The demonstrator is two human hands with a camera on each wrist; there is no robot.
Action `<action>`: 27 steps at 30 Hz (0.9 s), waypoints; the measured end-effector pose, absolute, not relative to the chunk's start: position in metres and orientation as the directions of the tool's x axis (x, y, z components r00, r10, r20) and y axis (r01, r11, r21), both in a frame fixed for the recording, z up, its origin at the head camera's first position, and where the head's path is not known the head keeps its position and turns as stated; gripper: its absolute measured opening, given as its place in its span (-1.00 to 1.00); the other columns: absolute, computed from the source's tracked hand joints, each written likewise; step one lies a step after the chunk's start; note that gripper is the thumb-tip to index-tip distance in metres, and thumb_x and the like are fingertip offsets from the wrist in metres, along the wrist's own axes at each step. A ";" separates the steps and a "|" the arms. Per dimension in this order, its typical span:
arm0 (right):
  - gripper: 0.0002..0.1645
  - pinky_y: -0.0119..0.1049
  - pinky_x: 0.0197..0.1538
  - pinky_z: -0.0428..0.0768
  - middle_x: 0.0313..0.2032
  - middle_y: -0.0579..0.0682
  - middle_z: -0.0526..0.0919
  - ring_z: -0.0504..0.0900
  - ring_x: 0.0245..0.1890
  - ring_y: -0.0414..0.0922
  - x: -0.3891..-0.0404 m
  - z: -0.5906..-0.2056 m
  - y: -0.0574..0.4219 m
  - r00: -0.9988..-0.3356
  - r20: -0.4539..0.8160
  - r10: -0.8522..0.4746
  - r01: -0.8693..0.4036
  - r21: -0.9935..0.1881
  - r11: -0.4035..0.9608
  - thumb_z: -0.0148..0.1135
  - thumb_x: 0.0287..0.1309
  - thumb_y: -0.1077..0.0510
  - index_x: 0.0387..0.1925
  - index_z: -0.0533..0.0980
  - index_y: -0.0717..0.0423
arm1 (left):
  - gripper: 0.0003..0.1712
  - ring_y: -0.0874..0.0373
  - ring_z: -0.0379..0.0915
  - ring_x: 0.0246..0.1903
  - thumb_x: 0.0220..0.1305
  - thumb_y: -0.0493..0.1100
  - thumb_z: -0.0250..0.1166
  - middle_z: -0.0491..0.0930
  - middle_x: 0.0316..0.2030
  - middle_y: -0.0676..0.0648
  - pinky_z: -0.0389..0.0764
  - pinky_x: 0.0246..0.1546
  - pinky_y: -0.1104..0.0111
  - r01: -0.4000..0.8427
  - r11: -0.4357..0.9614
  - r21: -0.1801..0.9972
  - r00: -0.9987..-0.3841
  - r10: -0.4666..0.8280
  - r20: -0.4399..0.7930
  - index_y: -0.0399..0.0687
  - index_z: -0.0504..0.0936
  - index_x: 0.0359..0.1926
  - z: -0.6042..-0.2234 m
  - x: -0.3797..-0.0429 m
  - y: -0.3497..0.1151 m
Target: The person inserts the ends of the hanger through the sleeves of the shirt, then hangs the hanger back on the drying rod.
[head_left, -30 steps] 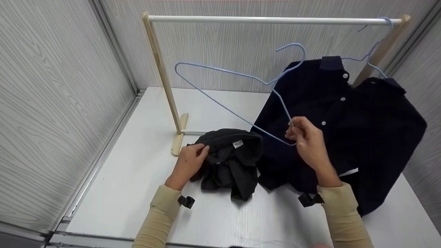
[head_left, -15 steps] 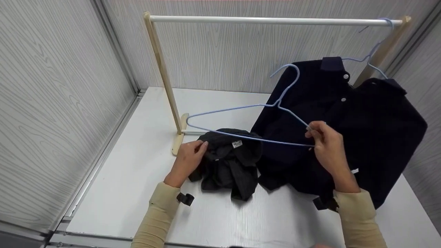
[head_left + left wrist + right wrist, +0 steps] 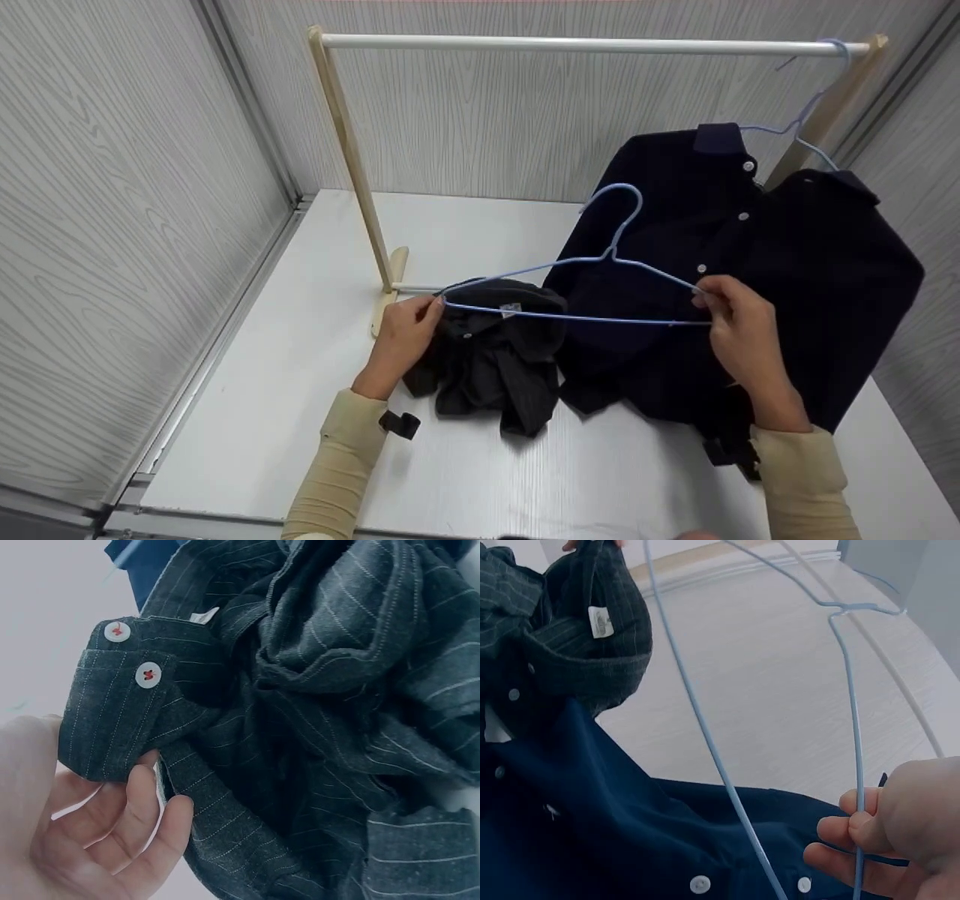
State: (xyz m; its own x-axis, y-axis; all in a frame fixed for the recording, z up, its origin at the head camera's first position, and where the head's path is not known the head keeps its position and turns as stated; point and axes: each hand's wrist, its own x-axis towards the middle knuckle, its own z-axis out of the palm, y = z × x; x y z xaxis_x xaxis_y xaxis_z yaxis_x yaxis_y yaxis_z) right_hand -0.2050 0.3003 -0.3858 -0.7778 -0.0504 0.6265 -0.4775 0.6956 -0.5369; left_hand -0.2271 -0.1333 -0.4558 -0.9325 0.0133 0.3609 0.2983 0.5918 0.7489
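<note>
My left hand (image 3: 405, 335) pinches the collar edge of a bunched dark pinstriped shirt (image 3: 487, 367). In the left wrist view, two white buttons with red thread show on the shirt's collar (image 3: 127, 705), beside the thumb and fingers. A light blue wire hanger (image 3: 570, 318) is pinched in my right hand (image 3: 742, 330) near the right end of its sloping arm. The hanger's left tip lies at my left fingertips in the head view; whether it is inside the collar cannot be told. A white label (image 3: 600, 622) shows inside the collar in the right wrist view.
A navy buttoned shirt (image 3: 645, 315) hangs at the right on a second blue hanger (image 3: 806, 124), from a rack's white rail (image 3: 570, 43). The rack's wooden post (image 3: 349, 165) and foot stand behind my left hand. White tabletop (image 3: 247, 420) lies below, with panel walls around.
The hanger has swung down from a steep tilt to nearly level, its left tip now at the shirt's collar. My right hand has moved right and slightly down; my left hand has barely shifted.
</note>
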 end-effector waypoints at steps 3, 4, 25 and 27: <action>-0.78 -0.74 -0.17 0.43 -0.35 0.11 0.68 0.55 -0.33 -0.48 -0.204 -0.388 0.304 -0.771 0.634 -0.056 -0.479 -0.519 0.708 0.07 0.26 0.53 -0.25 0.59 0.28 | -0.67 0.13 0.39 -0.50 0.45 0.00 0.15 0.51 -0.58 0.04 0.42 -0.37 0.32 0.282 0.587 0.759 -0.936 -0.007 0.353 -0.07 0.70 -0.36 -0.453 -0.228 -0.133; -0.78 -0.74 -0.17 0.43 -0.34 0.11 0.68 0.55 -0.32 -0.48 -0.204 -0.388 0.304 -0.772 0.634 -0.055 -0.476 -0.518 0.710 0.07 0.26 0.53 -0.25 0.59 0.28 | -0.67 0.14 0.44 -0.46 0.45 0.00 0.15 0.57 -0.53 0.02 0.46 -0.33 0.32 0.280 0.585 0.761 -0.936 -0.010 0.352 -0.08 0.72 -0.31 -0.452 -0.229 -0.133; -0.85 -0.70 -0.22 0.44 -0.36 0.07 0.71 0.59 -0.32 -0.42 -0.200 -0.397 0.285 -0.738 0.672 -0.057 -0.518 -0.511 0.686 0.18 0.24 0.46 -0.28 0.62 0.26 | -0.60 0.15 0.53 -0.19 0.36 0.12 0.26 0.62 -0.16 -0.05 0.57 -0.11 0.29 0.387 0.571 0.724 -0.899 0.060 0.433 -0.05 0.69 0.00 -0.435 -0.227 -0.125; -0.86 -0.69 -0.23 0.44 -0.37 0.08 0.71 0.60 -0.34 -0.37 -0.201 -0.399 0.283 -0.729 0.682 -0.065 -0.537 -0.510 0.672 0.18 0.23 0.47 -0.29 0.62 0.27 | -0.58 0.16 0.56 -0.17 0.36 0.11 0.26 0.61 -0.11 -0.06 0.61 -0.09 0.29 0.417 0.560 0.716 -0.892 0.101 0.441 -0.05 0.67 0.06 -0.435 -0.226 -0.125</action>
